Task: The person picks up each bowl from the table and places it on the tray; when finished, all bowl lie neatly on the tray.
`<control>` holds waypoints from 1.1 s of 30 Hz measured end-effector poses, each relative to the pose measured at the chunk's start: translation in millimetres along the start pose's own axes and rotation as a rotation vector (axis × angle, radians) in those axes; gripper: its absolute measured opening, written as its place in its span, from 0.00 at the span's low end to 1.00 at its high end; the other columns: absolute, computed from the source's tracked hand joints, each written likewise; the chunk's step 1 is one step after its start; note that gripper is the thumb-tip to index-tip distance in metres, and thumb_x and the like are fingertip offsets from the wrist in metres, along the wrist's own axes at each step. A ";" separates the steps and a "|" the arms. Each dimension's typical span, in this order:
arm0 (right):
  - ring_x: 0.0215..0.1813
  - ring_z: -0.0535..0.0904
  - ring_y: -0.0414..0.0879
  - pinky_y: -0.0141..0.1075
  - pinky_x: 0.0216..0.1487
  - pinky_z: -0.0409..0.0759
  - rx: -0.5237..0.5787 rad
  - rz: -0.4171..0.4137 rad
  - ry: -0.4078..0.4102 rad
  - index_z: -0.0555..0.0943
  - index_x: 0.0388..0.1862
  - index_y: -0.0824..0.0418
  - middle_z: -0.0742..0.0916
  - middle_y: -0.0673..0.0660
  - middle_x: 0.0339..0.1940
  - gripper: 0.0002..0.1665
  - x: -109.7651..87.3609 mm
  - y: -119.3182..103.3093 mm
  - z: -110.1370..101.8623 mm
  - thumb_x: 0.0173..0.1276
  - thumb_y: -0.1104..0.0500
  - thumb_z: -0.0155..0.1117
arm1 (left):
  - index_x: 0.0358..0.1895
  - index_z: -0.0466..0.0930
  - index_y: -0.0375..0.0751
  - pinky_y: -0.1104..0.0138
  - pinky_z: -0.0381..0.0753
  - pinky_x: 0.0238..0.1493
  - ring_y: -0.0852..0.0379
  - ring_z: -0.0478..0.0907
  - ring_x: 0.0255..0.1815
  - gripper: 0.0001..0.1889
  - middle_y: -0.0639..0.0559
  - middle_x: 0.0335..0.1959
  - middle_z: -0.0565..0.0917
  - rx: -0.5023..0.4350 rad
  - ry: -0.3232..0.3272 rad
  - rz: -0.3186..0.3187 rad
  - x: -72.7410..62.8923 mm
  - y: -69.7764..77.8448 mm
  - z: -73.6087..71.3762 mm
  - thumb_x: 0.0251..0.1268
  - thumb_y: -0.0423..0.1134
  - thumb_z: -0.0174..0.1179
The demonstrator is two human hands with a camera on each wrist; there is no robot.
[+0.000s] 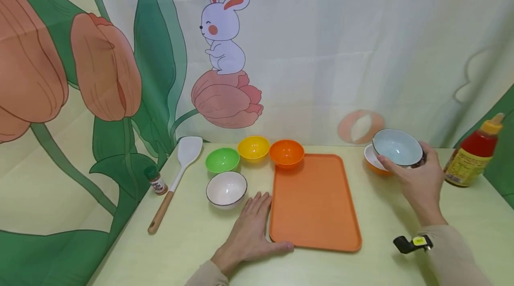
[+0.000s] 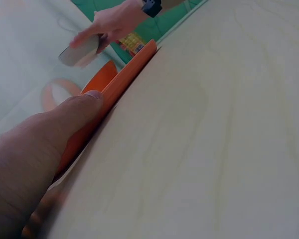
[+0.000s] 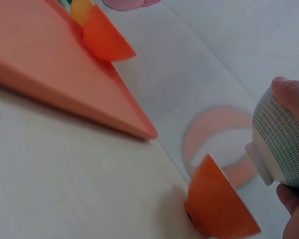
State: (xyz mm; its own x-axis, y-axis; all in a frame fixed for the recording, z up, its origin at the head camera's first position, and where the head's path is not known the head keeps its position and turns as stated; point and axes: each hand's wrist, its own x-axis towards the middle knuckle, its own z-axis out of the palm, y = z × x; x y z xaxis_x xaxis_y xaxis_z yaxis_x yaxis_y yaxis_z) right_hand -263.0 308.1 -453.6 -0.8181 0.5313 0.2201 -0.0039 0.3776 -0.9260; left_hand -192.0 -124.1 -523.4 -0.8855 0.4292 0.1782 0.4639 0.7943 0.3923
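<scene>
My right hand (image 1: pixel 421 183) grips a pale blue bowl (image 1: pixel 397 147) by its side, thumb at the rim. In the right wrist view, a green dash pattern covers the outside of this bowl (image 3: pixel 279 142), and it is raised over the table. Just below and behind it stands a bowl (image 1: pixel 376 169), orange outside and white inside, partly hidden. My left hand (image 1: pixel 250 234) lies with straight fingers along the left edge of an orange tray (image 1: pixel 313 205). Its thumb rests at the tray's front left corner. A white bowl with a dark rim (image 1: pixel 227 190) is near its fingertips.
Green (image 1: pixel 222 161), yellow (image 1: pixel 254 149) and orange (image 1: pixel 287 154) bowls stand at the back, the orange one overlapping the tray's corner. A spatula (image 1: pixel 176 183) and a spice jar (image 1: pixel 156 181) are left. A red sauce bottle (image 1: pixel 471 156) stands at right. A printed curtain (image 1: pixel 305 54) hangs behind.
</scene>
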 end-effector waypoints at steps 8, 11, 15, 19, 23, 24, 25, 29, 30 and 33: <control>0.76 0.75 0.49 0.31 0.70 0.80 0.050 -0.038 -0.051 0.67 0.89 0.50 0.77 0.54 0.81 0.64 -3.5 -13.2 35.5 0.59 0.44 0.92 | 0.90 0.55 0.38 0.48 0.47 0.94 0.41 0.51 0.93 0.71 0.40 0.91 0.60 -0.004 -0.013 0.001 1.6 0.8 -0.5 0.55 0.89 0.62; 0.73 0.77 0.49 0.26 0.64 0.81 0.076 -0.061 -0.069 0.67 0.88 0.50 0.78 0.55 0.80 0.63 -5.4 -17.0 45.2 0.58 0.45 0.92 | 0.91 0.55 0.39 0.49 0.45 0.94 0.42 0.50 0.94 0.72 0.41 0.91 0.59 -0.006 -0.019 -0.001 2.2 1.0 0.4 0.55 0.89 0.61; 0.71 0.77 0.51 0.21 0.57 0.80 0.116 -0.093 -0.116 0.66 0.88 0.52 0.78 0.58 0.80 0.64 -9.6 -21.6 58.1 0.59 0.46 0.92 | 0.91 0.55 0.38 0.49 0.47 0.94 0.41 0.51 0.93 0.72 0.41 0.91 0.59 0.006 -0.014 0.004 1.6 0.5 1.9 0.55 0.90 0.60; 0.71 0.77 0.53 0.20 0.55 0.80 0.144 -0.114 -0.162 0.65 0.89 0.55 0.77 0.60 0.80 0.64 -13.8 -25.6 70.5 0.59 0.46 0.92 | 0.90 0.55 0.37 0.47 0.49 0.94 0.40 0.52 0.93 0.72 0.40 0.91 0.60 0.024 -0.009 0.006 0.0 0.1 1.3 0.55 0.90 0.60; 0.71 0.79 0.55 0.20 0.55 0.80 0.147 -0.129 -0.186 0.67 0.87 0.56 0.79 0.60 0.78 0.63 -16.1 -28.8 83.5 0.60 0.45 0.92 | 0.90 0.56 0.37 0.47 0.48 0.94 0.40 0.52 0.93 0.72 0.40 0.91 0.60 0.028 -0.006 0.006 -0.3 -0.4 0.0 0.55 0.90 0.60; 0.72 0.79 0.56 0.20 0.55 0.81 0.149 -0.133 -0.193 0.67 0.88 0.57 0.79 0.61 0.79 0.63 -16.4 -29.2 87.2 0.60 0.45 0.91 | 0.90 0.56 0.37 0.48 0.48 0.94 0.41 0.52 0.93 0.72 0.40 0.91 0.60 0.027 -0.007 0.005 -0.3 -0.6 -0.1 0.55 0.90 0.60; 0.72 0.79 0.56 0.20 0.55 0.81 0.151 -0.134 -0.201 0.67 0.87 0.57 0.79 0.61 0.79 0.63 -16.5 -29.8 90.7 0.60 0.45 0.91 | 0.90 0.56 0.37 0.48 0.48 0.94 0.41 0.52 0.93 0.72 0.40 0.91 0.60 0.027 -0.006 0.006 -0.2 -0.6 -0.4 0.55 0.90 0.60; 0.73 0.79 0.56 0.23 0.59 0.82 0.125 -0.134 -0.223 0.66 0.88 0.57 0.79 0.61 0.79 0.64 -18.8 -30.9 101.8 0.60 0.42 0.91 | 0.90 0.56 0.37 0.47 0.49 0.94 0.41 0.53 0.93 0.72 0.40 0.91 0.61 0.024 -0.001 0.007 0.2 -0.8 -1.3 0.55 0.90 0.61; 0.73 0.79 0.56 0.26 0.62 0.83 0.115 -0.138 -0.226 0.66 0.88 0.57 0.79 0.61 0.80 0.65 -19.5 -31.0 103.8 0.60 0.42 0.91 | 0.90 0.56 0.37 0.47 0.49 0.94 0.41 0.53 0.93 0.72 0.40 0.91 0.61 0.021 -0.002 0.006 0.1 -0.6 -1.6 0.55 0.89 0.61; 0.76 0.78 0.57 0.41 0.72 0.84 0.084 -0.139 -0.238 0.65 0.89 0.57 0.79 0.61 0.81 0.66 -21.4 -28.2 109.5 0.60 0.39 0.91 | 0.90 0.56 0.37 0.47 0.49 0.94 0.41 0.52 0.93 0.72 0.40 0.91 0.61 0.024 -0.005 0.006 -0.5 -1.0 -1.7 0.55 0.89 0.61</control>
State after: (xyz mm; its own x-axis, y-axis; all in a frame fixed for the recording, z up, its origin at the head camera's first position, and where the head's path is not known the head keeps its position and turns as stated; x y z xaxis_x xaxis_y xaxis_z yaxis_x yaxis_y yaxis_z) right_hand -308.3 203.1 -465.9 -0.9182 0.2823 0.2780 -0.1652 0.3647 -0.9163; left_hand -192.1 -125.8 -522.3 -0.8826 0.4361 0.1754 0.4696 0.8016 0.3699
